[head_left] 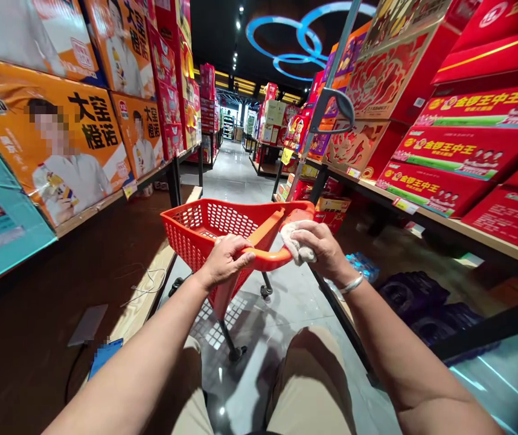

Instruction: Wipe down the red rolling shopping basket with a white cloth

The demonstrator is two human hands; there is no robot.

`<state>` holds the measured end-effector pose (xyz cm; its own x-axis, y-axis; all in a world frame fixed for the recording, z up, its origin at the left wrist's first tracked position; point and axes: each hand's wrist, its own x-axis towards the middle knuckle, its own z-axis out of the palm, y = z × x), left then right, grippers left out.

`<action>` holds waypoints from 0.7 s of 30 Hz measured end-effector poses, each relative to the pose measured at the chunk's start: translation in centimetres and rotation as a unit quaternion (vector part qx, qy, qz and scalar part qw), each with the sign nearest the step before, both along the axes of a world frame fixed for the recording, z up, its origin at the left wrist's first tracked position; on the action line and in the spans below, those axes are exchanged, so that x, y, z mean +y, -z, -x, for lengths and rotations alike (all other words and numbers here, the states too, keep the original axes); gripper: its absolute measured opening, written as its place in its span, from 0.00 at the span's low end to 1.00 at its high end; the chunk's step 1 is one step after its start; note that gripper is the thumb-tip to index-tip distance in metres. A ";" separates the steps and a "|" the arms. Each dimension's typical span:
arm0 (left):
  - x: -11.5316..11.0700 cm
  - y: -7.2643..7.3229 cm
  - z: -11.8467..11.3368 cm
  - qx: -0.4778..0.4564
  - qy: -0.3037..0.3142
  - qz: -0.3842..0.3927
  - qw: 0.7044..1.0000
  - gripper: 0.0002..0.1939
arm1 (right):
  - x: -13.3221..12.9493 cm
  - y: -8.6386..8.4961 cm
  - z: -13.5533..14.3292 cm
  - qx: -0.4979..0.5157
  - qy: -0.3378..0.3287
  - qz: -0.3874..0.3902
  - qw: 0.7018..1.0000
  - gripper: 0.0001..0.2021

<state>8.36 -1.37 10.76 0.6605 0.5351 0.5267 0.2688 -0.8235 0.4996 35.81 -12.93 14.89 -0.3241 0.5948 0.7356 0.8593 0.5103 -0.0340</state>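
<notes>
two hands, one cart, one cloth

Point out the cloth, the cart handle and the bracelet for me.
cloth (296,246), head view, on the bunched white fabric under the right hand.
cart handle (267,258), head view, on the orange bar between the hands.
bracelet (352,283), head view, on the silver band at the right wrist.

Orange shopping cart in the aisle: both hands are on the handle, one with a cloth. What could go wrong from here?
1. The left hand alone steadies the orange shopping cart; on the glossy floor its wheels may roll away.
2. The right hand presses a cloth on the handle end; it might slip off.
3. The shelf edge sits close on the right, so the cart could bump it.
</notes>
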 end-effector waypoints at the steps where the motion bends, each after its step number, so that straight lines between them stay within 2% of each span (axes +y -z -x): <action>1: 0.2 0.1 0.1 0.000 0.004 0.000 1.000 0.25 | 0.7 -0.6 -1.0 -0.018 0.025 0.012 0.999 0.13; 5: 0.7 0.5 0.5 -0.022 0.006 0.000 1.000 0.28 | 4.4 -3.6 -5.3 -0.050 0.152 0.103 0.982 0.12; 9: 0.6 0.7 0.3 -0.037 -0.001 0.009 0.999 0.29 | 7.7 -6.7 -6.5 -0.048 0.190 0.243 0.950 0.16; 14: 0.5 0.7 0.3 -0.034 -0.003 0.013 0.999 0.28 | 10.2 -9.7 -3.4 -0.062 0.208 0.425 0.879 0.12; 18: 0.4 0.7 0.5 -0.039 -0.007 0.015 0.999 0.27 | 11.6 -11.4 -0.2 -0.116 0.212 0.519 0.820 0.12; 20: 0.3 0.7 0.6 -0.043 -0.004 0.014 0.999 0.28 | 11.8 -12.0 0.6 -0.111 0.203 0.572 0.787 0.13; 21: 0.3 0.6 0.7 -0.045 -0.001 0.014 0.999 0.28 | 11.7 -12.2 0.8 -0.091 0.189 0.588 0.781 0.13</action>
